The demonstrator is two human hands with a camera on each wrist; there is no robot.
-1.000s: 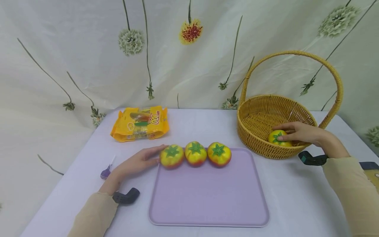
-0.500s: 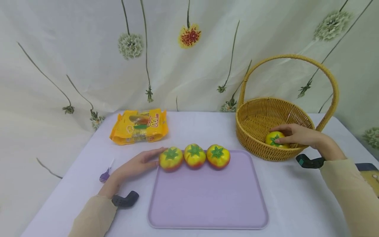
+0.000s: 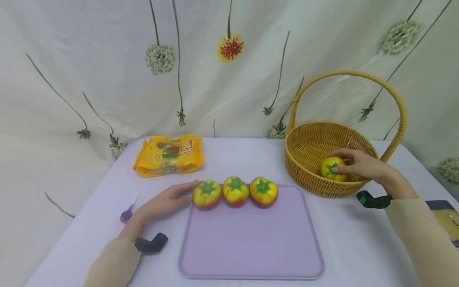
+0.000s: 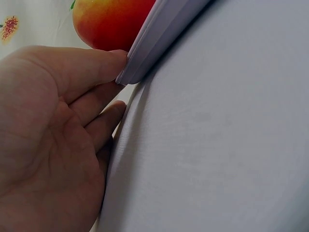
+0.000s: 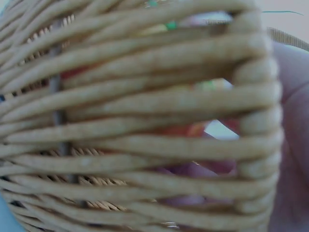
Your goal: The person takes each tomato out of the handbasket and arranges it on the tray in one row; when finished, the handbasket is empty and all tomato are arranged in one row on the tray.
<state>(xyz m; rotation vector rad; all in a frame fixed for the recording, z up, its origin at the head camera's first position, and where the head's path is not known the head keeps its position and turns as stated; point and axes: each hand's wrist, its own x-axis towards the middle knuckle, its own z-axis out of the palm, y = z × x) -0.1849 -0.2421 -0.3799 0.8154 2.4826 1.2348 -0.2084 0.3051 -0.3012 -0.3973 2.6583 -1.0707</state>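
Note:
In the head view my left hand (image 3: 166, 203) is at the far left corner of a lilac tray (image 3: 251, 243). The left wrist view shows its thumb and forefinger pinching the tray's rim (image 4: 145, 46). Three yellow-red tomatoes with green star-shaped tops, a left (image 3: 206, 194), a middle (image 3: 235, 191) and a right one (image 3: 263, 192), sit in a row along the tray's far edge. Inside a wicker basket (image 3: 312, 175), my right hand (image 3: 365, 164) holds another tomato (image 3: 332, 168) near the front rim. Basket weave hides most of that grip in the right wrist view.
A yellow candy bag (image 3: 168, 154) lies at the back left. Beside my left forearm is a purple lollipop (image 3: 126, 214). The basket's tall handle (image 3: 349, 73) arches above it. A dark-and-tan item (image 3: 446, 219) shows partly at the right edge, behind the right sleeve.
The head view has tilted slightly. The tomato in my right hand has risen a little inside the basket, showing more above the near rim. My left hand stays at the tray.

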